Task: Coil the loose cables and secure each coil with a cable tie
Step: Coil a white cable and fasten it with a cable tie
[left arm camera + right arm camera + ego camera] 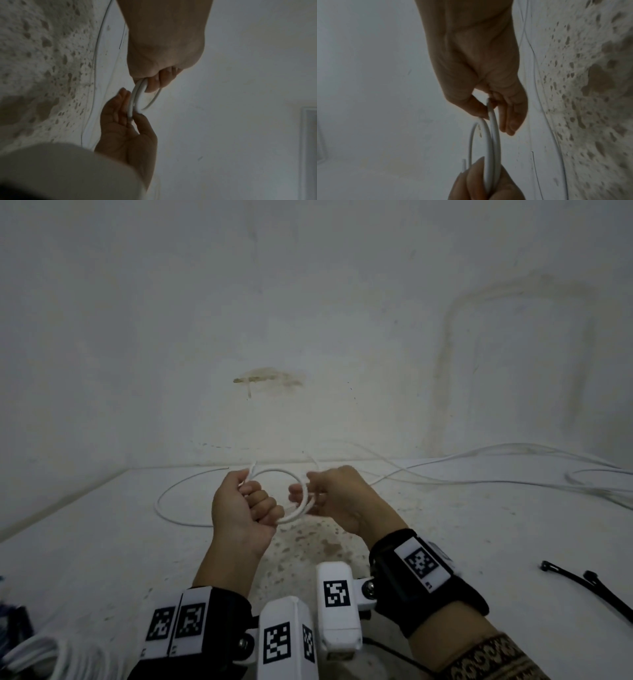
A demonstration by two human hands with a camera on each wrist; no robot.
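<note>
— Starting with the big things: what lies on the speckled white surface (479, 542)?
— Loose white cable (178, 491) trails left and far right; two black cable ties (596, 587) lie near right.
— And the coil (291, 494)?
— Raised above the surface, centre, between both hands.
— The grips?
— The left hand (239, 508) is fisted round the coil's left side; the right hand (335, 498) pinches its right side, thumb against fingers (513, 121).

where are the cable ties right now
In the head view, the black cable ties lie on the floor at the far right, right of the right hand.
</note>
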